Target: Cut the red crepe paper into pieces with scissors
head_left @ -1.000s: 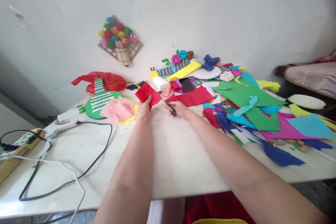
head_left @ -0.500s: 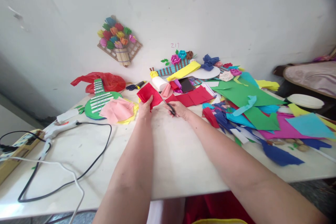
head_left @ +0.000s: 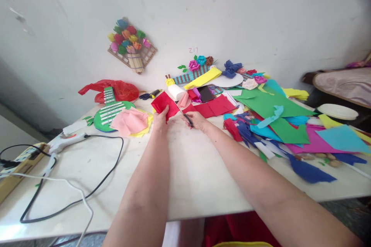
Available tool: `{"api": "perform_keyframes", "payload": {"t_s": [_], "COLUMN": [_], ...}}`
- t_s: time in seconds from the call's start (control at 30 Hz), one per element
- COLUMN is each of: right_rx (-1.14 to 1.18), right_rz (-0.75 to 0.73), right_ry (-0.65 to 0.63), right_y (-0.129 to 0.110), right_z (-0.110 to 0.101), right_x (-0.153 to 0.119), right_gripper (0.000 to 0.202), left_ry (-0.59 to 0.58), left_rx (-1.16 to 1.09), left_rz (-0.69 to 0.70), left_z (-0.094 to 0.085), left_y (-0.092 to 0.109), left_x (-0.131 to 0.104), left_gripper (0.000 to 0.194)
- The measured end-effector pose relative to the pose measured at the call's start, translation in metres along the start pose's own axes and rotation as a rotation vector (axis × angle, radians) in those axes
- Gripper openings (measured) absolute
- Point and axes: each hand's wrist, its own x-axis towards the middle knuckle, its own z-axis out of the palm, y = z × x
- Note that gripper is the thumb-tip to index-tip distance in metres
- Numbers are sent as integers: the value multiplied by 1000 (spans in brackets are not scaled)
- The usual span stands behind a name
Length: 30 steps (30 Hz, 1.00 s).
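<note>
My left hand (head_left: 161, 119) is closed on a folded piece of red crepe paper (head_left: 162, 103), thumb on top, holding it just above the table. In my right hand (head_left: 197, 120) is a pair of scissors (head_left: 187, 119) with dark handles. Their blades point up and left, against the right side of the red paper; I cannot tell how far they reach into it. Behind my right hand lies a longer red strip (head_left: 214, 108). A small pink piece (head_left: 184, 100) and a white roll (head_left: 176, 92) sit just beyond the blades.
Green sheets (head_left: 272, 102) and many coloured scraps cover the right side. On the left are a green guitar-shaped craft (head_left: 114, 114), pink crepe paper (head_left: 130, 121), a glue gun (head_left: 68, 141) with its looping cord, and a power strip (head_left: 21, 166). Pliers (head_left: 150, 94) lie near the wall.
Almost nothing differs. The scissor handles in my right hand have shifted very slightly, while the red paper stays where it was in my left hand.
</note>
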Motion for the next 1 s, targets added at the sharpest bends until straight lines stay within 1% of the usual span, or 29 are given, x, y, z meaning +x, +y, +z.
{"api": "perform_keyframes", "payload": {"t_s": [0.17,0.27,0.4,0.53,0.7,0.83,1.0], "right_rx": [-25,-19,7,-1,10,6,22], "right_rz": [-36,-33,10,76,96,80,51], "right_ry": [5,18,-4,-10,-14,-1,6], "right_y": [0,-1,-4,-13,-20,-19,-11], "right_z": [1,2,3,3,4,5,3], "right_x": [0,0,-4,-10,-14,-13,-8], "right_gripper": [32,31,33,34,32,34,38], "left_ry": [28,39,20,4,-6,-48,-58], "left_rx": [-3,-5,-9,-1,24,5,1], "left_rz": [-8,-15,-21,-15,-47,-43,-38], "left_z": [0,2,2,1,0,0,0], "left_y": [1,3,4,2,0,0,-2], "left_x": [0,-3,-5,-2,0,-2,0], "left_gripper": [22,22,21,20,21,22,21]}}
